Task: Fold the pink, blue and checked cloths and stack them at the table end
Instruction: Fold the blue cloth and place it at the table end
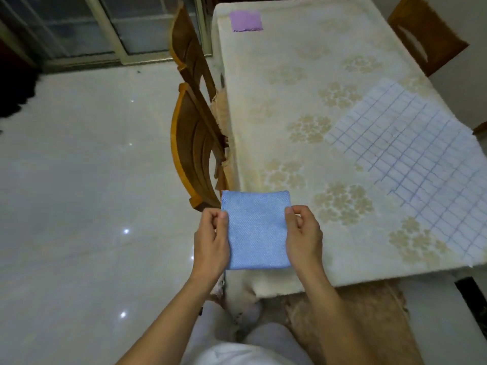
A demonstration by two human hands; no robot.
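Observation:
A folded blue cloth (257,229), a small square, hangs in the air over the table's near left corner. My left hand (212,239) pinches its left edge and my right hand (303,233) pinches its right edge. The checked cloth (411,159), white with blue lines, lies spread flat on the right side of the table (290,75). A folded pink cloth (246,21) sits at the far left end of the table.
The table wears a cream cover with pale flower prints. Two wooden chairs (195,143) stand along its left side and another chair (424,35) at the far right. Glossy white floor lies to the left, a brown rug under the table.

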